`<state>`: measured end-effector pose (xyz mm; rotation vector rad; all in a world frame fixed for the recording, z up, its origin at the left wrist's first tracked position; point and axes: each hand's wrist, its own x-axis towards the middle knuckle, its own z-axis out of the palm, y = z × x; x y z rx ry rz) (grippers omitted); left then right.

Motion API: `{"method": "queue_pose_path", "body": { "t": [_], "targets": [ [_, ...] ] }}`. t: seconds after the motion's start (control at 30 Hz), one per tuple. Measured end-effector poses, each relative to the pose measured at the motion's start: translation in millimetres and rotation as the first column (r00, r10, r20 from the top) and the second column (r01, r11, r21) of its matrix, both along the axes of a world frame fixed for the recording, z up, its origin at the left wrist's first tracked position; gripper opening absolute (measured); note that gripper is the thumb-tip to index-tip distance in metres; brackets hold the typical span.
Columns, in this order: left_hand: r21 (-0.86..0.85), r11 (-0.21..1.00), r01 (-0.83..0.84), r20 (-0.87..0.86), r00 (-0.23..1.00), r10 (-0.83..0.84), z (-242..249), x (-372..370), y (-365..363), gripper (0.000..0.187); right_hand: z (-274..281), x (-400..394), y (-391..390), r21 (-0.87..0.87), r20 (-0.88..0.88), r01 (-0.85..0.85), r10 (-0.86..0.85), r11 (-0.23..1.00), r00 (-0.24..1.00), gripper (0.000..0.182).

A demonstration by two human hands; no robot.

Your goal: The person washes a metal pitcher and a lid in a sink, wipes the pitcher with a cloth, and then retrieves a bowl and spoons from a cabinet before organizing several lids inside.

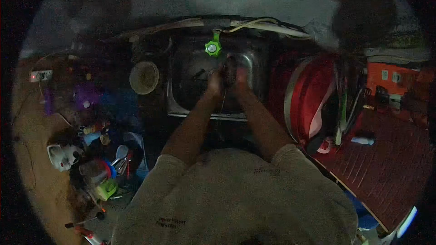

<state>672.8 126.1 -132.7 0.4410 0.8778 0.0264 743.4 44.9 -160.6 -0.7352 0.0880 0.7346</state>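
Both my hands reach into a metal sink [186, 104] at the centre of the dim view. Between them is a dark object [230, 70], too dark to identify. My left hand [215, 82] is against its left side and my right hand [240, 79] against its right side; the fingers of both are blurred and dark. Just above my hands sits a bright green tap handle [212, 47]. A small dark item [198, 73] lies in the basin left of my left hand.
A pale round container [144, 77] stands left of the sink. Utensils [121, 159] and a green item [106, 189] are at lower left. Red items [304, 95] stand to the right, beside a dark red ridged surface [386, 163]. A power socket [41, 75] is far left.
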Motion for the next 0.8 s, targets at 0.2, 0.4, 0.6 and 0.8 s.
{"method": "queue_pose_path", "body": {
  "t": [0.2,0.4,0.6,0.8],
  "targets": [
    [0.917,0.332,0.223,-0.192,0.973,-0.126,104.3,-7.3,12.5,0.046,76.4,28.0,-1.1,-0.445,-0.027,0.064,-0.085,0.893,0.996,0.046],
    [0.795,-0.299,0.527,-0.548,0.836,0.017,160.7,25.0,42.4,0.039,39.8,53.3,-11.8,-0.791,0.256,0.143,0.11,0.594,0.96,0.057],
    [0.559,-0.652,0.513,-0.741,0.662,-0.114,125.5,24.3,75.7,0.053,32.0,50.3,-1.7,-0.71,0.448,0.267,0.125,0.652,0.885,0.043],
    [0.83,-0.279,0.484,-0.554,0.775,-0.303,183.4,-38.9,0.2,0.058,154.3,33.0,16.8,-0.386,0.062,0.271,-0.269,0.882,0.961,0.037]
  ]
}}
